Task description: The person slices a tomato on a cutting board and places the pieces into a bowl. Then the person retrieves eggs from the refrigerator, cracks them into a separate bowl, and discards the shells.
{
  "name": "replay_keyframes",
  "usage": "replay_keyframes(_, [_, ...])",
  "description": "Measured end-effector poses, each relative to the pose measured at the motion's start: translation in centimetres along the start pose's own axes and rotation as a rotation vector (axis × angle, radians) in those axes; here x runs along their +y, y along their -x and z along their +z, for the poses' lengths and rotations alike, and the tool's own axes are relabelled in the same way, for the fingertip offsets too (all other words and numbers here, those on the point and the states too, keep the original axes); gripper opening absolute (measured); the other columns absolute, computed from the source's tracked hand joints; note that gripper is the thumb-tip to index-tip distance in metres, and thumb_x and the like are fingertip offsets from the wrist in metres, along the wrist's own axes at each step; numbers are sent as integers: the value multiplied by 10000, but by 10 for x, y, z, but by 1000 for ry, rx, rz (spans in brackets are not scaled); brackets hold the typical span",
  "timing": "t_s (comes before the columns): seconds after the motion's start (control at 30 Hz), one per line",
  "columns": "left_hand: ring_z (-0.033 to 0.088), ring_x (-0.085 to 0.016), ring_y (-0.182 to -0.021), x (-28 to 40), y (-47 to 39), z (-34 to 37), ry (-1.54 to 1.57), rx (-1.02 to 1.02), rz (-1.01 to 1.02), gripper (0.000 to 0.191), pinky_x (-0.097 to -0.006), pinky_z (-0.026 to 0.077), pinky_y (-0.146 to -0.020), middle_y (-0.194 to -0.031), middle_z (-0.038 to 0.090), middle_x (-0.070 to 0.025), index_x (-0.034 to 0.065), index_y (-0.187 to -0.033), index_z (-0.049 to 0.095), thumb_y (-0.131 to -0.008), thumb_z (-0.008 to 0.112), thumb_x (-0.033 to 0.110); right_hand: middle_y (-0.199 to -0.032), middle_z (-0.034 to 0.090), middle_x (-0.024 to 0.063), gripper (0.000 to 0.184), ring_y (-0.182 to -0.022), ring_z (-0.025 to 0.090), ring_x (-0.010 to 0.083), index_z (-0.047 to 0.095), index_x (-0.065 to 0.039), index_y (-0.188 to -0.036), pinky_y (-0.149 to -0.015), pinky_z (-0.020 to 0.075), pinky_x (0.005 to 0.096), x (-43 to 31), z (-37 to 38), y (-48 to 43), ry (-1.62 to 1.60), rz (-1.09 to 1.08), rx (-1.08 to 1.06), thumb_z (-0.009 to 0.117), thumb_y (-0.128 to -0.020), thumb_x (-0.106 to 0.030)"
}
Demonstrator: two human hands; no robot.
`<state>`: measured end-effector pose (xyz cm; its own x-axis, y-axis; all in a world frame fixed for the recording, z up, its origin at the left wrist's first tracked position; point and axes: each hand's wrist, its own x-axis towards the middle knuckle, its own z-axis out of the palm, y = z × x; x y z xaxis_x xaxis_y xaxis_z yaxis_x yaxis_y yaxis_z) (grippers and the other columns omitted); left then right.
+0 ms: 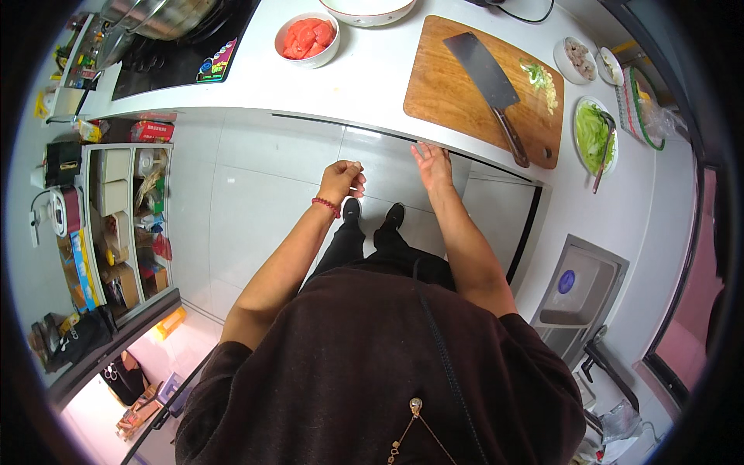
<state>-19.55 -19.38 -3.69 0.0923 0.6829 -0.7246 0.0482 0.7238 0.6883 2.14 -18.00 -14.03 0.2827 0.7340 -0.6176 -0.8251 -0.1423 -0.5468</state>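
My left hand (343, 181), with a red bead bracelet at the wrist, hangs over the floor with loosely curled fingers, holding nothing. Near the counter's front edge, my right hand (433, 165) has its fingers spread and holds nothing. A wooden cutting board (442, 75) lies on the counter beyond my right hand. Across it rests a cleaver (481, 68), its handle towards the front edge. Chopped scallion (532, 74) and minced garlic (549, 96) sit on the board's right part. A bowl of peeled tomato pieces (307, 38) stands left of the board.
At the back left, a metal pot (160, 17) is on a black cooktop (157, 72). Right of the board stand a bowl of raw meat (576, 59) and a plate of sliced green vegetable (594, 139) with a spoon. A sink (581, 285) is at right, a shelf unit (131, 232) at left.
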Motion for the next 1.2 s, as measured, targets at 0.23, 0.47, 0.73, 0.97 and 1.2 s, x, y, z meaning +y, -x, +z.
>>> replay_keyframes(0.23, [594,-168,-564,-3,-23,-29,83,35,19,239,-303,543,-512,-738,621,-92,-10,-966,570,-947,539,227,-970,578,177,158,-1030,565,313,441,-56,-943,-944,476,532,18,-27,15,24,-31,49,432,-1001,-202])
replay_keyframes(0.47, [594,-160,-606,-17,-33,-61,160,94,-110,335,-299,549,-545,-791,622,-86,-29,-1040,565,-940,559,290,-887,601,179,251,-905,636,305,496,10,-932,-790,566,490,26,-48,79,125,35,156,505,-973,-238])
replay_keyframes(0.73, [601,-178,-474,-64,-19,-81,-56,127,-4,246,-289,528,-444,-704,642,-124,-78,-974,572,-928,554,163,-816,662,103,242,-667,665,167,598,-3,-947,-520,540,270,9,-36,109,941,-31,-164,564,-929,-242])
replay_keyframes(0.97, [580,-145,-519,-103,21,-96,-139,60,3,160,-266,502,-465,-708,635,-109,-45,-979,562,-951,496,98,-1128,607,127,519,-890,659,246,509,3,-1249,-601,587,359,113,-39,34,1238,248,105,710,-808,-183])
replay_keyframes(1.2, [590,-138,-548,-104,34,-118,-71,-87,-176,212,-265,513,-502,-745,647,-102,-40,-1018,574,-947,534,156,-1348,481,128,674,-1115,562,275,434,-21,-1348,-764,581,396,150,-56,20,1139,436,119,671,-843,-400])
